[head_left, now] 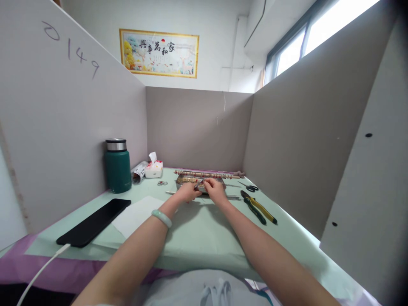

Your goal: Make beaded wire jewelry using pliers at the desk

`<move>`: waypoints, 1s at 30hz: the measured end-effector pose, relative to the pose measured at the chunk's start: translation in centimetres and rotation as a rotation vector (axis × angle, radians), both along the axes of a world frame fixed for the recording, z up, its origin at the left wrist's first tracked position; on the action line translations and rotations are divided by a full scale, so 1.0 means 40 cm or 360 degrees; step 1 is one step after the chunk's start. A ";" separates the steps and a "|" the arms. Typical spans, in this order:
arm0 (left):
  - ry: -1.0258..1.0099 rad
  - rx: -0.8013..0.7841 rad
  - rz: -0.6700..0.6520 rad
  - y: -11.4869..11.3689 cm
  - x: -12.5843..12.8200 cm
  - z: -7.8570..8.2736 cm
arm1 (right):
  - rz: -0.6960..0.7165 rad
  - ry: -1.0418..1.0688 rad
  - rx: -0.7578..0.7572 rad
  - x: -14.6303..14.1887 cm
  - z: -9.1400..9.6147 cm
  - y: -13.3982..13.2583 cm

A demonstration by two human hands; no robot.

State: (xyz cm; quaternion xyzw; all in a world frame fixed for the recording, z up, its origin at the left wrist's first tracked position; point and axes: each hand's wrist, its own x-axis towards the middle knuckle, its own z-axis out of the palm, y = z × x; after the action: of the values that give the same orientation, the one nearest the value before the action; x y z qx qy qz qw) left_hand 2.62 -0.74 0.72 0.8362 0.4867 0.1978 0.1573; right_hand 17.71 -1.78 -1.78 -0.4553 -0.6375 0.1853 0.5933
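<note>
My left hand point(189, 193) and my right hand point(215, 190) meet close together at the front of a shallow metal tray point(178, 185) that holds small gold-coloured pieces. Both hands are closed, their fingertips pinched. A slim, dark silvery piece point(199, 184) shows between them, too small to name; I cannot tell which hand grips it. Behind the tray lies a long rod strung with red and pale beads point(204, 174). A thin metal stick point(170, 192) lies on the table by my left hand and seems to pass beneath both hands. A pale green bangle point(162, 218) circles my left wrist.
On the right lie pliers point(259, 208) with green and yellow handles and black scissors point(250, 187). To the left are a phone point(95, 222) with a white cable, white paper point(135, 216), a green bottle point(117, 170), tissues point(154, 170) and small rings point(162, 183). Partitions point(197, 127) enclose the table.
</note>
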 end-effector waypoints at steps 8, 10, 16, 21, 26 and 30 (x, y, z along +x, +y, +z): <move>0.0216 0.0427 0.0056 0.018 0.000 -0.016 | -0.0260 -0.0270 0.0128 -0.003 0.005 -0.022; 0.0218 0.0425 0.0060 0.020 0.001 -0.017 | -0.0239 -0.0287 0.0145 -0.004 0.003 -0.024; 0.0132 0.0276 0.0024 0.005 -0.002 -0.002 | -0.0125 -0.0151 0.0024 -0.002 0.002 -0.013; -0.0069 -0.0078 -0.0157 -0.007 -0.011 0.009 | 0.0328 0.0323 -0.0252 0.004 0.011 -0.008; -0.0141 -0.0102 -0.0155 0.002 -0.011 0.005 | 0.0457 0.0476 -0.0325 0.001 0.018 -0.016; -0.0156 -0.0036 -0.0054 0.009 -0.009 0.002 | 0.0428 0.0363 -0.0301 -0.001 0.011 -0.011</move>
State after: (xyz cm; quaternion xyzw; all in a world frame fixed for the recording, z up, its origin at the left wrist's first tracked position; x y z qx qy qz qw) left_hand 2.27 -0.37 0.81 0.8318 0.4664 0.2303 0.1937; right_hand 17.68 -2.20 -1.33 -0.3956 -0.6009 0.3724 0.5863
